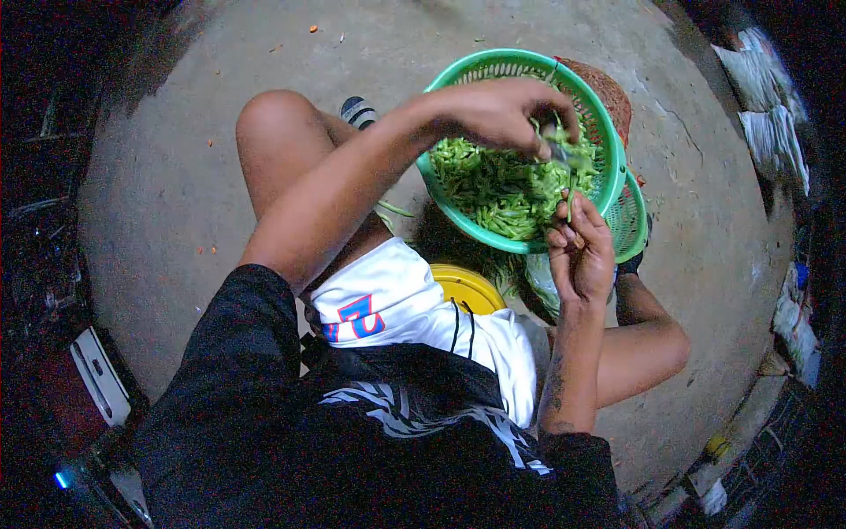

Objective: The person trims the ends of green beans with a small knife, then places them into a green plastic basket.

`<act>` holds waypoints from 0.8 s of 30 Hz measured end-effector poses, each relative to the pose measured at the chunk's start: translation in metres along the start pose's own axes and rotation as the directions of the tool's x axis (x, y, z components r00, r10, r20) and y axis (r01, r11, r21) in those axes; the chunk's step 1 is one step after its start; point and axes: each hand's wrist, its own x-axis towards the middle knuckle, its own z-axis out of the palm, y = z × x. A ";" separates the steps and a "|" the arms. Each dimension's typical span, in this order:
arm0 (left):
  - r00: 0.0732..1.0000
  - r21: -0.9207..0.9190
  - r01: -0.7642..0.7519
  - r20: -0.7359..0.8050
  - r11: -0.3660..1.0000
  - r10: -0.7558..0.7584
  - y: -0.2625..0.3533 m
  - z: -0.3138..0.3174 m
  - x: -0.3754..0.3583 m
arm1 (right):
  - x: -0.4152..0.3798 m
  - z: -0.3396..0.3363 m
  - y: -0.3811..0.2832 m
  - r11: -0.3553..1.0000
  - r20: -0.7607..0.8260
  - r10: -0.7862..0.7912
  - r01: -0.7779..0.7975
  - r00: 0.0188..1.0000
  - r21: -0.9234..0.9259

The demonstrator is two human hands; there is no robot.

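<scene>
A green plastic basket (436, 196) holds a heap of thin, sliced green vegetable strips (502, 198). My left hand (507, 115) reaches across the basket, palm down, its fingers curled round a small blurred tool (560, 154) that looks metallic. Close to the basket's near right rim, my right hand (583, 247) is turned palm up and pinches a slim green vegetable piece (572, 189) upright between its fingertips. The tool is beside the top of this piece; motion blur hides whether they touch.
A second green basket (629, 220) lies partly under the first, with a reddish-brown woven item (604, 93) behind. A yellow round lid or container (465, 289) is between my legs. Crumpled white sacks (771, 141) lie at the far right. Small orange scraps dot the concrete floor (176, 212).
</scene>
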 end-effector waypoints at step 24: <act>0.986 -0.028 0.050 0.159 0.998 -0.045 0.009 0.017 -0.001 | 0.002 -0.008 0.000 0.994 0.086 0.086 -0.092 0.993 0.067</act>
